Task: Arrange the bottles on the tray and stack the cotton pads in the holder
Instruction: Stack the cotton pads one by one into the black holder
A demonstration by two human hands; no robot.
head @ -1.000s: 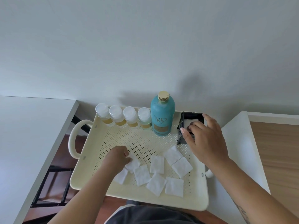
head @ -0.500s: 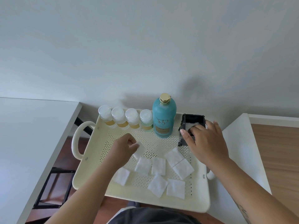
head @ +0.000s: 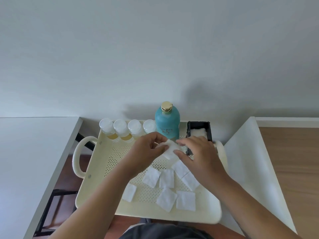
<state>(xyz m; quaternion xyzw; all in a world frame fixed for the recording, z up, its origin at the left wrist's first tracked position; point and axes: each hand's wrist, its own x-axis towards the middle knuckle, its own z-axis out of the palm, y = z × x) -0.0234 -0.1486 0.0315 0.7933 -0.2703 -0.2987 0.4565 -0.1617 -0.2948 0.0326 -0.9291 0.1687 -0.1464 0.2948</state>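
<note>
A cream perforated tray carries several small clear bottles with white caps along its far edge, beside a tall teal bottle with a gold cap. A black holder at the far right corner has white pads inside. My left hand and my right hand meet above the tray's middle, both pinching one white cotton pad. Several loose cotton pads lie flat on the near half of the tray.
A white tabletop lies to the left and a white surface to the right, with wood-toned board beyond it. The tray bridges the gap between them. A pale wall rises directly behind.
My left hand lifted a pad from the tray and carried it right. My right hand left the holder and came to meet it, taking hold of the same pad.
</note>
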